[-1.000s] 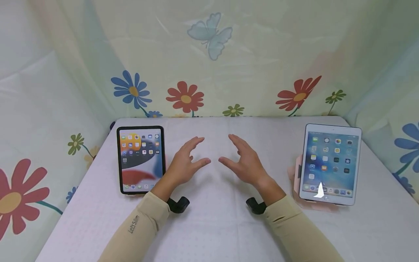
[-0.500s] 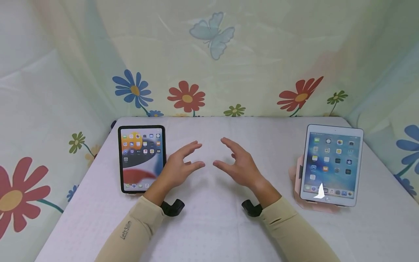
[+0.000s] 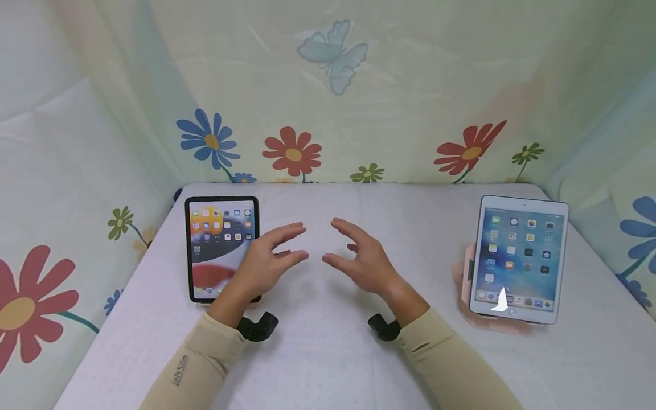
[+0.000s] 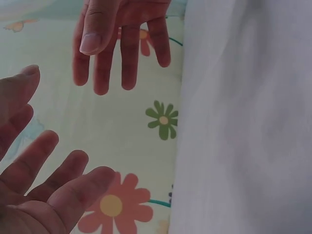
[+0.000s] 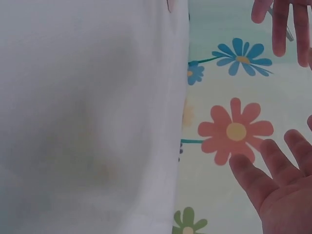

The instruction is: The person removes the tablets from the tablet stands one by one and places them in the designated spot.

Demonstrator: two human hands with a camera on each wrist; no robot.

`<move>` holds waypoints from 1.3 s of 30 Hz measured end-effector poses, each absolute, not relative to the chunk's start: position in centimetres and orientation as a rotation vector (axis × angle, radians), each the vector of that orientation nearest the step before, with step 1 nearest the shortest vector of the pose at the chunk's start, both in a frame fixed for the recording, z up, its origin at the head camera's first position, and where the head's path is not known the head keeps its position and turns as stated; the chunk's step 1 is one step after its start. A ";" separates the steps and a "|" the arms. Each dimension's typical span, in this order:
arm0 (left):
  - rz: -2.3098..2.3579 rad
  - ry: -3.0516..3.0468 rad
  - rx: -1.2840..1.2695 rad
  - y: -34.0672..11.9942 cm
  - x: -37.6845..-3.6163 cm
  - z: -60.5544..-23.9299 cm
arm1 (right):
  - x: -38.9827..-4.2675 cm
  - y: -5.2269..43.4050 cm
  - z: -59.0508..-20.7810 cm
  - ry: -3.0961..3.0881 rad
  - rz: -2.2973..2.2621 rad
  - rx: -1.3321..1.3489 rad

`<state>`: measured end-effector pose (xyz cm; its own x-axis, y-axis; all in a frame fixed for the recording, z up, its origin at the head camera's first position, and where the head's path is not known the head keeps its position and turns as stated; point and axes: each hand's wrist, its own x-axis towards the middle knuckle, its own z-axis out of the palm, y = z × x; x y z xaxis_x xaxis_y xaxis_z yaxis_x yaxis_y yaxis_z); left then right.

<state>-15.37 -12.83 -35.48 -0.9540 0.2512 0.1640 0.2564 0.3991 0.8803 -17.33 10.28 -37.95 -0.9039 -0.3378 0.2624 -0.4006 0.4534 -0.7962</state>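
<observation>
Both hands hover above the white-covered table, facing each other across a small gap. My left hand (image 3: 263, 263) holds nothing; its fingers are loosely bent and the thumb stands apart. It partly covers the lower right of a black-framed tablet (image 3: 220, 245) with a lit home screen, on the left. My right hand (image 3: 368, 263) mirrors it, also with nothing held. Farther right, a white-framed tablet (image 3: 517, 259) with a blue home screen leans on a pink stand (image 3: 466, 285). In the left wrist view the left hand's fingers (image 4: 78, 195) are spread, the right hand beyond them.
A white cloth covers the table (image 3: 328, 364). Behind it hangs a pale curtain (image 3: 410, 74) printed with flowers and a butterfly; it also runs along both sides. A black wrist mount (image 3: 258, 327) sits on the left wrist and a matching wrist mount (image 3: 383, 328) on the right.
Both hands have drifted left and slightly toward the body, the left one now overlapping the black-framed tablet more. The gap between them has narrowed slightly. Neither tablet has moved.
</observation>
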 end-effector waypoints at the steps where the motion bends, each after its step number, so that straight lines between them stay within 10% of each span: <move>1: -1.658 -2.622 -0.469 -13.0 -15.2 -35.4 | -17.3 10.1 -37.9 -2.627 1.461 0.667; 39: -1.395 -2.537 -0.049 -22.7 -14.2 -32.3 | -19.1 7.0 -35.0 -2.590 1.571 0.824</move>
